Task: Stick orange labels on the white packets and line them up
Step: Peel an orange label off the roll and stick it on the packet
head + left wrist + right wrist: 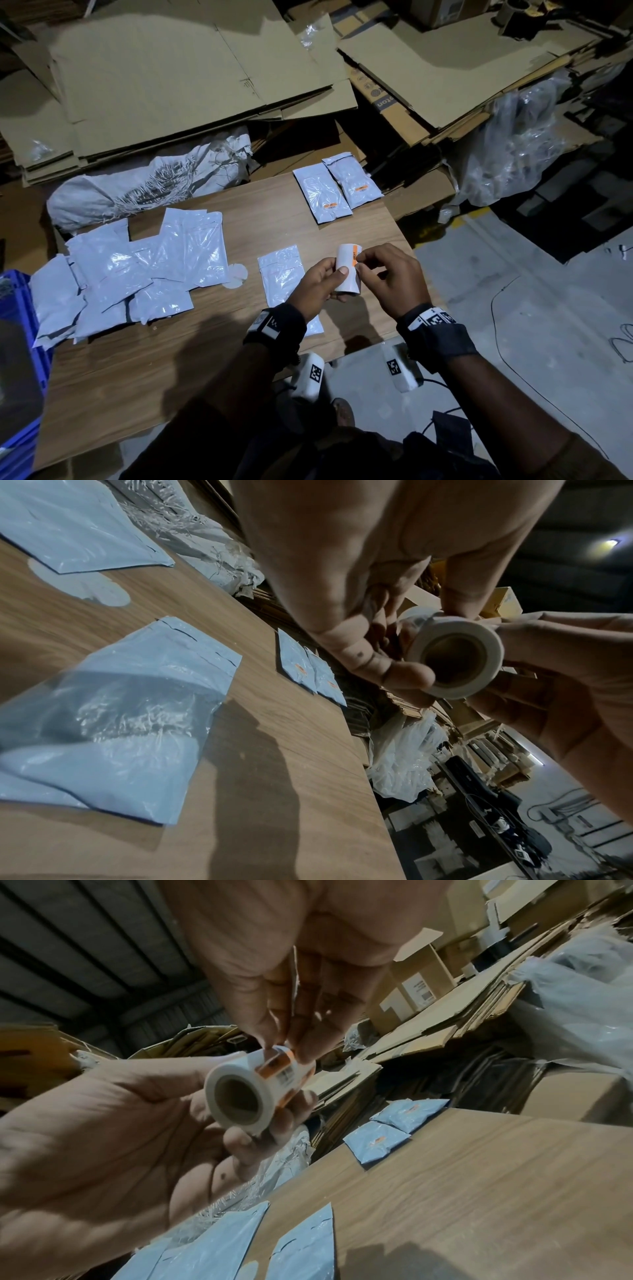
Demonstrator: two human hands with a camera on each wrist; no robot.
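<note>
Wood-grain tabletop (pixel 260 212). On it: loose pile of white packets (pixel 137 270) at left, one packet (pixel 281 270) near centre, two labelled packets (pixel 337 192) side by side at far right, round white liner scrap (pixel 236 275) beside pile.

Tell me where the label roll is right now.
In the head view the label roll is held above the table's near right part, gripped by the left hand, just right of a lone white packet.
</note>
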